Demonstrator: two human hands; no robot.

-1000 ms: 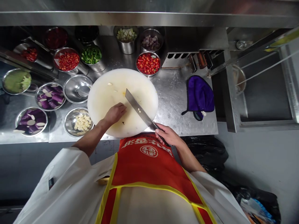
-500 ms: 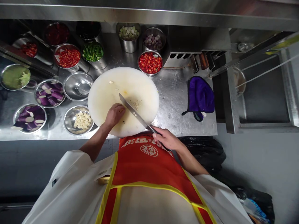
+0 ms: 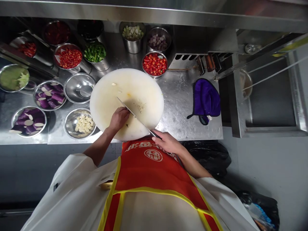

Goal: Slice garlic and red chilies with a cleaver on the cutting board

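Note:
A round white cutting board point(image 3: 103, 89) lies on the steel counter in front of me. My right hand point(image 3: 169, 142) grips the dark handle of a long knife point(image 3: 141, 121), whose blade slants across the board. Against the blade, my left hand point(image 3: 119, 118) rests with its fingers curled and pressed down; whatever is under the fingertips is hidden. Small pale chopped bits point(image 3: 140, 106) lie just right of the blade. Farther back on the board sits a small pale piece point(image 3: 114, 84). Peeled garlic cloves point(image 3: 84, 124) fill part of a steel bowl point(image 3: 68, 128) at the left.
An empty steel bowl point(image 3: 74, 96) and bowls of cut eggplant point(image 3: 49, 95) stand on the left. Behind the board are containers of chopped red chilies point(image 3: 154, 64), green pieces point(image 3: 95, 53) and pale cubes point(image 3: 132, 33). A purple cloth point(image 3: 206, 98) lies right, near the knife rack point(image 3: 185, 61).
The knife has shifted left, and its blade is now against my left fingers. My right hand has moved slightly left with it. My left hand stays in nearly the same spot.

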